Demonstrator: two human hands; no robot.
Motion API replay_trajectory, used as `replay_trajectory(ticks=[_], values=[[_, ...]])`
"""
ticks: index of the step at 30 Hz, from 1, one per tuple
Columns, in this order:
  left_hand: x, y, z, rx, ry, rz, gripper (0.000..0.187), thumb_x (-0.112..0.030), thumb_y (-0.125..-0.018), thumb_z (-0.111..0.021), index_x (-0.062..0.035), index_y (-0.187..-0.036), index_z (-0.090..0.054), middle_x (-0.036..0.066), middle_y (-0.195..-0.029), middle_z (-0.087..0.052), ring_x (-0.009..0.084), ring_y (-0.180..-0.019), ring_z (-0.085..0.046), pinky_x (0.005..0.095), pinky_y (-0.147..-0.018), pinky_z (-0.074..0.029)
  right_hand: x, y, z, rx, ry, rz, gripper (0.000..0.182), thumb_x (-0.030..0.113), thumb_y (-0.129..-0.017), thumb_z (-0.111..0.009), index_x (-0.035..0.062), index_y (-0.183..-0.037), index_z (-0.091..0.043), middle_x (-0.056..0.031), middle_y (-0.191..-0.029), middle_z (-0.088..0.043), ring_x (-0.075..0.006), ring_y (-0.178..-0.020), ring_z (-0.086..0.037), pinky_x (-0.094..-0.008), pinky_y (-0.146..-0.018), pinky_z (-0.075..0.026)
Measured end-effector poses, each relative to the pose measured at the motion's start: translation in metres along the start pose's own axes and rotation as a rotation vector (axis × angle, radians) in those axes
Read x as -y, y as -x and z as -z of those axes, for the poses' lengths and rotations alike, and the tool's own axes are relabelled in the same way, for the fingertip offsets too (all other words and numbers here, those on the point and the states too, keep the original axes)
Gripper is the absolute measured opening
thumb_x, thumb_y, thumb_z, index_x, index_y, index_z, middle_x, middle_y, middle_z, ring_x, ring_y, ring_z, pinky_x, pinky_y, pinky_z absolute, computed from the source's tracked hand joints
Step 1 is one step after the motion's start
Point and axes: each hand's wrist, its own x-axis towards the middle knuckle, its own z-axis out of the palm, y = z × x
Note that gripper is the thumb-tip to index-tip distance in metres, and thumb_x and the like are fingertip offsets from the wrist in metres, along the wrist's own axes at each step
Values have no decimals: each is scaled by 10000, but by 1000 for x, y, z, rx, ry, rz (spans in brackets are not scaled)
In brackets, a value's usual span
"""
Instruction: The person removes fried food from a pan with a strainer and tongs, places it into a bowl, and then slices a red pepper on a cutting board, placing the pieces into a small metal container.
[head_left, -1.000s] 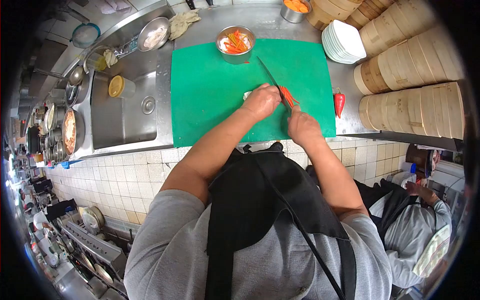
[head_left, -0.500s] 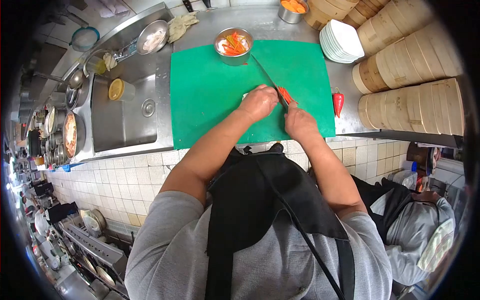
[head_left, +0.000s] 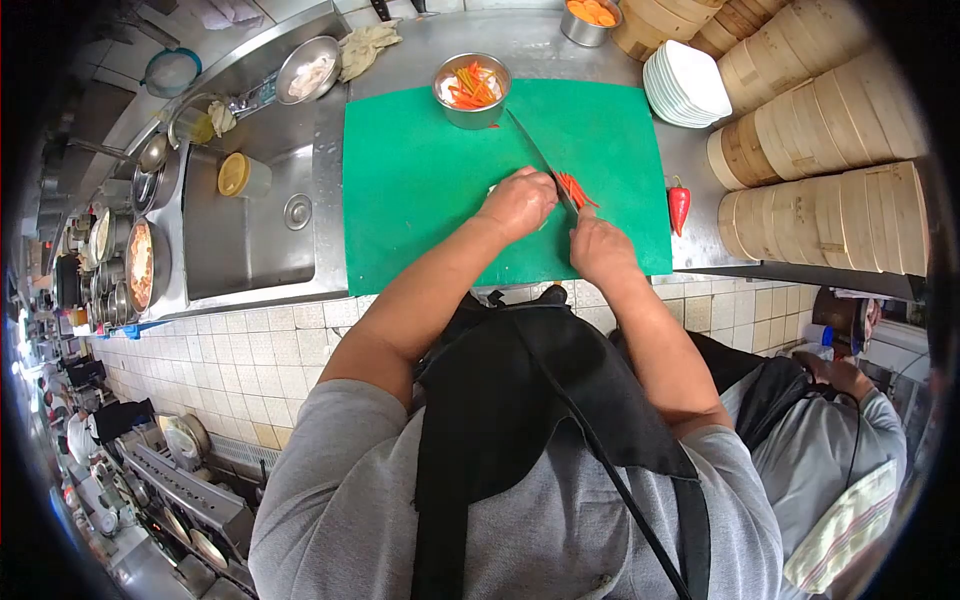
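Note:
On the green cutting board (head_left: 420, 190), my right hand (head_left: 603, 250) is wrapped round the handle of a knife (head_left: 535, 148), whose long blade points up and left. My left hand (head_left: 518, 205) is closed beside the blade, its fingers pressing down on something I cannot make out. A pale bit shows at its left edge. Thin red pepper strips (head_left: 578, 191) lie just right of the blade. Near the board's back edge stands a metal bowl (head_left: 471, 120) holding red and orange strips over something white.
A sink (head_left: 245, 250) is at the left. Right of the board lie a red pepper (head_left: 679, 210), stacked white plates (head_left: 690, 85) and bamboo steamers (head_left: 820, 220). A bowl of orange slices (head_left: 590, 25) stands behind. Another person (head_left: 830, 440) is at the lower right.
The other person at the lower right has shifted, and their striped cloth hangs lower. My hands and the knife hold nearly the same place on the board.

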Motion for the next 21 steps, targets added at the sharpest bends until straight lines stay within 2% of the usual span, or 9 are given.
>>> replay_trajectory(ticks=[2,4,8,16,21], values=[[-1,-2,-1,19,-6,11,61,-66,-755,-718,-37,-807,-706,94,-920,-698,281,-892,-649,396,-885,-500,0,1,10,44,27,-25,199,138,-922,-460,-28,-1015,-518,-252,-860,-695,-373,-831,-706,-454,-725,-568],[0,0,-3,-44,40,-18,63,-89,-793,-654,-62,-747,-687,89,-863,-662,267,-895,-642,407,-932,-476,0,4,11,44,12,-22,199,140,-925,-458,-28,-1014,-516,-253,-859,-694,-380,-830,-704,-457,-732,-566],[2,0,-6,-51,29,-12,58,-87,-786,-656,-65,-743,-687,85,-849,-660,262,-892,-643,414,-931,-476,1,0,2,39,-34,-35,205,149,-927,-458,-31,-1010,-511,-258,-861,-691,-391,-835,-699,-464,-750,-561],[3,1,-7,-65,42,2,56,-77,-777,-663,-52,-735,-691,79,-867,-673,288,-880,-632,380,-837,-519,-4,-7,1,68,-53,-50,248,202,-939,-497,-28,-1031,-507,-267,-878,-687,-407,-869,-689,-485,-784,-546],[0,0,-3,-62,35,4,42,-85,-768,-678,-53,-756,-702,77,-898,-687,292,-889,-632,393,-837,-523,-14,-4,13,15,-99,-81,272,219,-935,-544,-22,-1057,-513,-267,-885,-685,-425,-890,-678,-504,-816,-530]])
